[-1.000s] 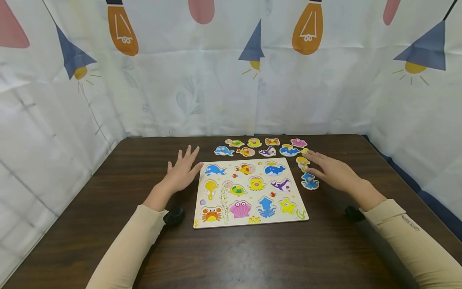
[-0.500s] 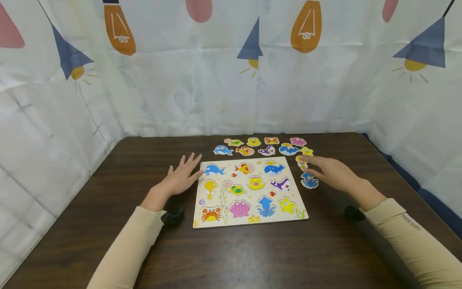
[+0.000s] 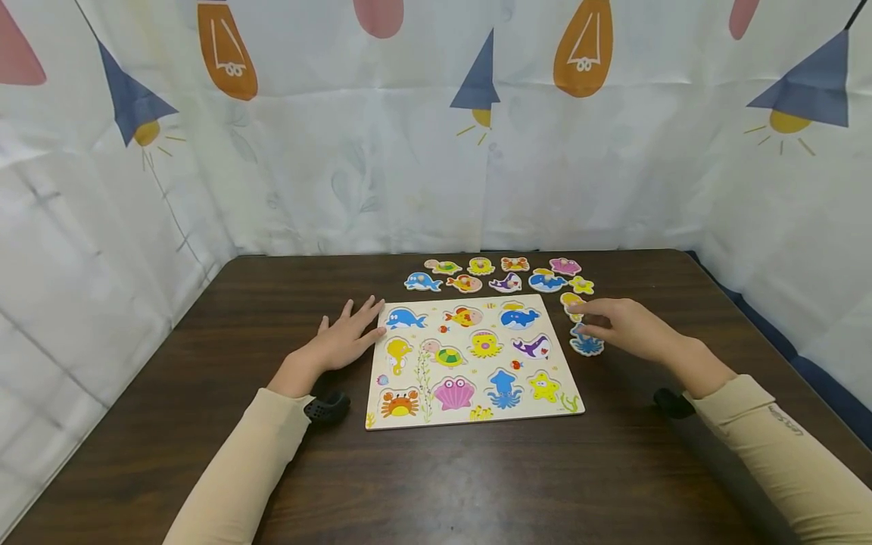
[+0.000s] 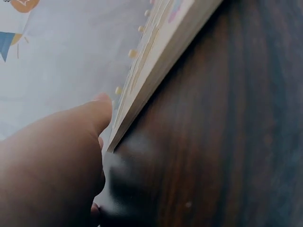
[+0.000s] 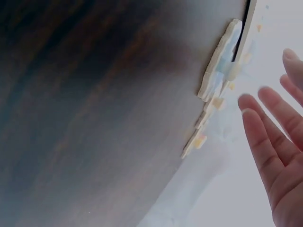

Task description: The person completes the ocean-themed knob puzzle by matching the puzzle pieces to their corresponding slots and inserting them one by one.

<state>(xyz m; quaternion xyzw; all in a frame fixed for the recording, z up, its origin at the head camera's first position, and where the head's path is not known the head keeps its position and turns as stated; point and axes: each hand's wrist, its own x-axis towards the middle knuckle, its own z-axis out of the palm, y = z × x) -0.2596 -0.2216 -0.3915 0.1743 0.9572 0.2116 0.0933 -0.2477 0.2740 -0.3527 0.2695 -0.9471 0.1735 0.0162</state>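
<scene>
A wooden sea-animal puzzle board (image 3: 477, 365) lies flat on the table. My left hand (image 3: 337, 344) is spread at the board's upper left corner. In the left wrist view the thumb (image 4: 90, 116) comes up against the board's edge (image 4: 156, 78); whether it touches cannot be told. My right hand (image 3: 636, 325) hovers palm down to the right of the board, its fingertips over the yellow seahorse piece (image 3: 568, 303) and the blue squid piece (image 3: 587, 347), partly covering both. In the right wrist view the right fingers (image 5: 260, 146) are loosely extended, with nothing between them.
Behind the board lie several knobbed pieces, among them a turtle (image 3: 443, 267), a crab (image 3: 515, 264), a pink shell (image 3: 565, 266), a blue whale (image 3: 547, 281) and a yellow star (image 3: 582, 284). A printed curtain (image 3: 409, 174) hangs past the table's (image 3: 463, 484) far edge.
My right hand has drawn back slightly from the star piece, uncovering it, and now hovers by the seahorse and squid. My left hand has come down slightly at the board's corner.
</scene>
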